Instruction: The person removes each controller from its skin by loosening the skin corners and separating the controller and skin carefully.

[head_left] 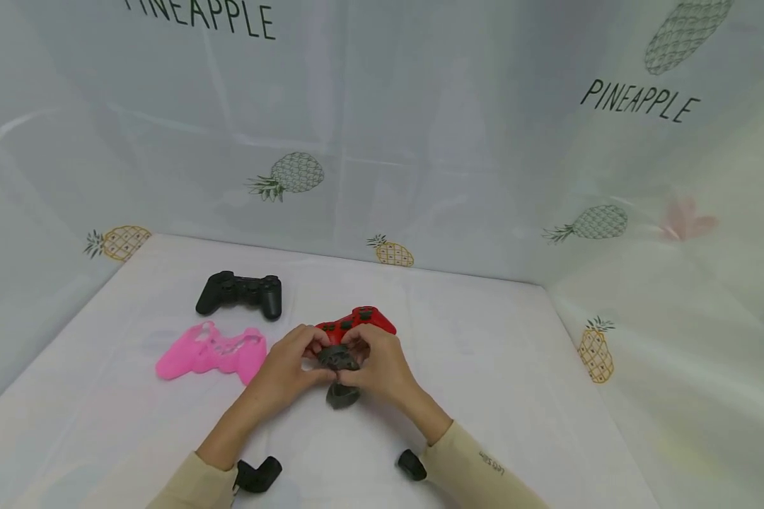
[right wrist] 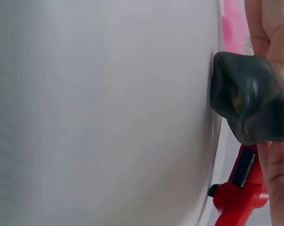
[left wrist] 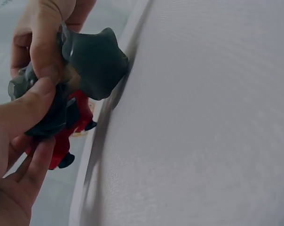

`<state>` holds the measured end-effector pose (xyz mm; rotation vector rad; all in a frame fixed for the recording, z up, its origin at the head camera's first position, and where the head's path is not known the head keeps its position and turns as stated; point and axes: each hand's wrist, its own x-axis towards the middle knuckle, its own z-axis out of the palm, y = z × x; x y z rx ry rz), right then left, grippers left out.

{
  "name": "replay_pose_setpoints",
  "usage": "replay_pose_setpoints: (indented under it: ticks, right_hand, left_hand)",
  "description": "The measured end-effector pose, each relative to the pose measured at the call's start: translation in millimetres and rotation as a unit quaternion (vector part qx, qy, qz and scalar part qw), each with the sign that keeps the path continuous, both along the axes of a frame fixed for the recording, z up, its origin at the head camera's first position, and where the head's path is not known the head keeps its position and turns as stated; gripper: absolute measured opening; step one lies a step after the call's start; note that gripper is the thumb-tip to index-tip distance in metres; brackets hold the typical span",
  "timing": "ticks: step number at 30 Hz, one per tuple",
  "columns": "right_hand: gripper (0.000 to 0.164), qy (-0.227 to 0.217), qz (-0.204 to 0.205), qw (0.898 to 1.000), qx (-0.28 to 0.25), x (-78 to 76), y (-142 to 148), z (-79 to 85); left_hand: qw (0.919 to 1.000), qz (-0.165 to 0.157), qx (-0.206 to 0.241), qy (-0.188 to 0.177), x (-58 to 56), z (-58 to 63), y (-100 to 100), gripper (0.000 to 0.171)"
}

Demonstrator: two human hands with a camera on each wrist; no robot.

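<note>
Both hands are together over the table around a dark grey rubbery game controller cover (head_left: 342,397), bunched and folded. My left hand (head_left: 285,365) pinches its left side between thumb and fingers. The other side is pinched by my right hand (head_left: 385,362), with the two thumbs close together. A floppy end of the cover (left wrist: 98,65) hangs towards the tabletop in the left wrist view. In the right wrist view, the cover (right wrist: 252,89) shows a hollow opening. Just beyond the fingertips is a red game controller (head_left: 372,318) with dark buttons, partly hidden by the hands.
A black game controller (head_left: 245,291) lies at the back left of the white table (head_left: 484,367). Nearer, a pink controller cover (head_left: 206,353) lies beside the left hand. Black wrist devices (head_left: 259,475) show at both sleeves. Pineapple-printed sheeting (head_left: 388,141) rises behind the table.
</note>
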<state>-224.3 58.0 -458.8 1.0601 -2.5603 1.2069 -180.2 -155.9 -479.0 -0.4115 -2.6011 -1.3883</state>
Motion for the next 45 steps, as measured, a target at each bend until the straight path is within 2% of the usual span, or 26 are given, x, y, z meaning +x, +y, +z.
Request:
replay_pose_setpoints:
  ticks: [4, 8, 13, 16, 19, 22, 27, 32, 36, 40, 45]
  right_hand:
    - [0.043, 0.000, 0.007, 1.000, 0.009, -3.3, -1, 3.3]
    - [0.039, -0.011, 0.014, 1.000, 0.015, -5.0, -2, 3.7]
    - [0.037, -0.012, 0.003, 1.000, 0.007, -4.2, -3, 0.5]
    - [0.037, -0.005, -0.001, 1.000, -0.003, -2.8, -5, -0.6]
    - [0.039, -0.008, 0.000, 1.000, -0.001, -2.1, -6, 0.8]
    - [0.037, -0.026, 0.001, 1.000, 0.013, -2.7, -7, 3.5]
    - [0.031, -0.044, 0.005, 0.998, 0.039, -6.3, -7, 4.5]
    - [0.029, -0.027, 0.007, 0.999, 0.046, -9.9, -9, 2.9]
    - [0.026, -0.031, 0.005, 0.999, 0.043, -10.9, -12, 2.2]
    - [0.020, -0.045, 0.002, 0.998, 0.048, -11.5, -13, 1.3]
    - [0.009, -0.081, 0.015, 0.994, 0.075, -13.7, -11, 0.0]
  left_hand:
    - [0.9999, 0.015, -0.005, 0.005, 0.4, 0.6, 0, 0.041]
    - [0.9998, 0.009, -0.006, 0.019, 2.5, 1.1, -2, 0.037]
    - [0.9992, 0.002, -0.011, 0.038, 0.6, -1.2, 0, 0.034]
    - [0.9997, 0.013, 0.002, 0.021, 0.3, -2.4, 0, 0.033]
    - [0.9995, 0.024, 0.017, -0.012, 0.8, -2.7, -1, 0.033]
    - [0.9993, 0.017, 0.018, -0.029, 1.6, -2.7, -1, 0.032]
    - [0.9998, -0.001, 0.007, -0.017, 1.6, -1.4, -1, 0.030]
    - [0.9999, 0.000, -0.007, -0.011, 0.0, 0.1, -1, 0.029]
    - [0.9998, 0.006, -0.004, -0.018, -2.7, -1.9, -1, 0.025]
    - [0.9990, 0.002, -0.005, -0.045, -7.9, -4.4, -3, 0.020]
    - [0.9951, -0.031, -0.028, -0.090, -16.1, -4.5, -11, 0.011]
